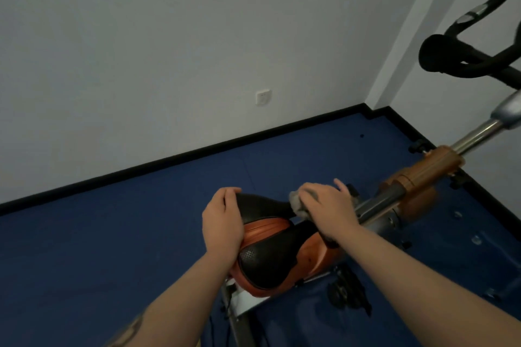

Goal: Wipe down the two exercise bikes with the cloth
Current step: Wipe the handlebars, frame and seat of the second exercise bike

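An orange and black exercise bike stands below me, its saddle [270, 251] in the lower middle of the head view. My left hand [222, 222] grips the saddle's left edge, fingers curled over the black pad. My right hand [327, 205] presses a grey cloth [298, 203] onto the saddle's narrow nose, with the cloth bunched under the fingers. The bike's orange frame [423, 172] and steel post [476, 135] run up to the black handlebars [462, 56] at the upper right. No second bike is in view.
Blue floor mat [112, 248] spreads to the left, bounded by a black skirting board [197, 155] and a white wall with a socket [262, 96]. A black pedal [348, 293] sits low beside the saddle. The room corner lies at the upper right.
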Available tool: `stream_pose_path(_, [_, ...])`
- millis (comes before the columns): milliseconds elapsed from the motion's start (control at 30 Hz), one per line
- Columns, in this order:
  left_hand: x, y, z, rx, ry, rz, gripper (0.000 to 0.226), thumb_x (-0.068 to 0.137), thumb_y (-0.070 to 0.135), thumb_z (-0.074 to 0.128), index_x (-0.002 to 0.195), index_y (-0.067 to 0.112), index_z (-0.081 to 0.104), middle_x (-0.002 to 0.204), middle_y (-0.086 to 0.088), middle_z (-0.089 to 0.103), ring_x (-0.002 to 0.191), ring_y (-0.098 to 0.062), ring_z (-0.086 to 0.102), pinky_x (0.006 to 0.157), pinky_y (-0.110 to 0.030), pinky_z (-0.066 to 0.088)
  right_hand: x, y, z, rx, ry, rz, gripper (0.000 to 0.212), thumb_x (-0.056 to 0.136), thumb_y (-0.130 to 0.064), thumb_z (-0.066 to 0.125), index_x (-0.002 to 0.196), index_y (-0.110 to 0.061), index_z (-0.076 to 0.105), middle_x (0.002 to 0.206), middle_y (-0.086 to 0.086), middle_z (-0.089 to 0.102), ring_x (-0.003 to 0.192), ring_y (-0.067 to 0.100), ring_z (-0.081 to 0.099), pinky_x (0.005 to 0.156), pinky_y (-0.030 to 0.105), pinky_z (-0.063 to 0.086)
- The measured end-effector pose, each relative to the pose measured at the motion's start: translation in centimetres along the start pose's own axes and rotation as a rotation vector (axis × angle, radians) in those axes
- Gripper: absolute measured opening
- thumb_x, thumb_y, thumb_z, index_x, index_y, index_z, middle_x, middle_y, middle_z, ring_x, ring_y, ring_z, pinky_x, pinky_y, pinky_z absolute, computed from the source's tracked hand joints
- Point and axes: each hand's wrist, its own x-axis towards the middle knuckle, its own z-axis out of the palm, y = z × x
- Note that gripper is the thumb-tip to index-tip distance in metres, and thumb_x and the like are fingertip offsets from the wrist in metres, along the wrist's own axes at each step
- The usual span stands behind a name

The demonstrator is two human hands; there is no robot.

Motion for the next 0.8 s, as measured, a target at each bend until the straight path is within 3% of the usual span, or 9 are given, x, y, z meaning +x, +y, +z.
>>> stream_pose_path(133, [0.2, 0.0, -0.3, -0.08, -0.011, -0.009, 0.029, 0.099, 0.024, 0.041, 0.091, 0.024, 0.069, 0.091, 0.012, 0.065, 0.087, -0.003, 0.058, 0.069, -0.017, 0.041, -0.9, -7.4, 3.4, 0.054, 0.095, -0.114, 0.036, 0.089, -0.041, 0.037, 0.11, -0.03, 0.063, 0.108, -0.006, 0.069, 0.096, 0.02, 0.062, 0.087, 0.033, 0.04])
stream_pose_path(233, [0.1, -0.2, -1.1, -0.166, -0.132, -0.005, 0.033, 0.102, 0.024, 0.037, 0.102, 0.02, 0.069, 0.103, 0.004, 0.066, 0.099, -0.012, 0.06, 0.086, -0.027, 0.048, -1.0, -6.9, 2.7, 0.097, -0.012, -0.235, 0.033, 0.098, -0.037, 0.039, 0.127, -0.032, 0.055, 0.128, -0.011, 0.061, 0.114, 0.01, 0.055, 0.102, 0.031, 0.033])
stream_pose_path(300, [0.0, -0.5, -1.9, -0.244, -0.273, -0.053, 0.035, 0.104, 0.033, 0.033, 0.114, 0.024, 0.066, 0.116, 0.002, 0.063, 0.106, -0.014, 0.059, 0.093, -0.034, 0.049, -1.2, -3.8, 1.4, 0.041, -0.113, -0.248, 0.035, 0.102, -0.034, 0.037, 0.134, -0.034, 0.05, 0.137, -0.016, 0.054, 0.126, 0.0, 0.045, 0.116, 0.031, 0.013])
stream_pose_path(367, [0.1, -0.4, -2.7, -0.346, -0.415, -0.162, 0.038, 0.102, 0.045, 0.03, 0.119, 0.033, 0.062, 0.118, 0.003, 0.062, 0.103, -0.013, 0.061, 0.077, -0.027, 0.054, -1.8, -2.4, 0.8, 0.029, -0.038, -0.134, 0.034, 0.101, -0.034, 0.035, 0.129, -0.036, 0.055, 0.131, -0.02, 0.056, 0.124, 0.0, 0.046, 0.117, 0.031, 0.004])
stream_pose_path(433, [0.2, -0.1, -3.3, -0.452, -0.514, -0.283, 0.041, 0.1, 0.052, 0.029, 0.119, 0.035, 0.061, 0.111, 0.002, 0.067, 0.094, -0.012, 0.068, 0.063, -0.02, 0.054, -1.7, -4.5, 1.7, 0.044, 0.052, -0.007, 0.04, 0.093, -0.037, 0.03, 0.118, -0.037, 0.061, 0.123, -0.018, 0.062, 0.118, 0.005, 0.052, 0.114, 0.032, 0.012])
stream_pose_path(533, [1.0, -0.2, -3.9, -0.544, -0.637, -0.328, 0.049, 0.098, 0.055, 0.025, 0.117, 0.031, 0.064, 0.105, 0.001, 0.073, 0.092, -0.011, 0.07, 0.07, -0.023, 0.057, -1.1, -10.5, 3.8, 0.155, 0.104, -0.052, 0.042, 0.084, -0.041, 0.033, 0.111, -0.035, 0.065, 0.116, -0.013, 0.066, 0.108, 0.009, 0.057, 0.102, 0.031, 0.035])
stream_pose_path(600, [1.5, -0.4, -4.5, -0.571, -0.724, -0.319, 0.056, 0.096, 0.059, 0.023, 0.115, 0.028, 0.066, 0.107, 0.001, 0.073, 0.097, -0.01, 0.069, 0.074, -0.023, 0.057, -1.0, -12.1, 4.2, 0.203, 0.085, -0.14, 0.038, 0.087, -0.055, 0.038, 0.107, -0.038, 0.065, 0.113, -0.016, 0.065, 0.106, 0.005, 0.056, 0.094, 0.029, 0.04])
stream_pose_path(667, [2.0, -0.7, -5.0, -0.576, -0.749, -0.319, 0.058, 0.092, 0.062, 0.026, 0.122, 0.025, 0.059, 0.111, 0.009, 0.071, 0.093, -0.002, 0.068, 0.067, -0.014, 0.054, -0.9, -10.9, 3.5, 0.193, 0.016, -0.143, 0.041, 0.088, -0.063, 0.04, 0.112, -0.04, 0.063, 0.116, -0.016, 0.065, 0.108, 0.005, 0.056, 0.094, 0.03, 0.042])
stream_pose_path(800, [2.5, -1.1, -4.8, -0.568, -0.773, -0.326, 0.063, 0.097, 0.057, 0.021, 0.147, 0.021, 0.035, 0.144, 0.009, 0.045, 0.097, 0.007, 0.052, 0.06, -0.007, 0.047, -0.6, -7.3, 1.9, 0.168, 0.033, 0.202, 0.03, 0.093, -0.053, 0.048, 0.113, -0.036, 0.063, 0.091, -0.009, 0.071, 0.097, 0.017, 0.064, 0.083, 0.021, 0.042])
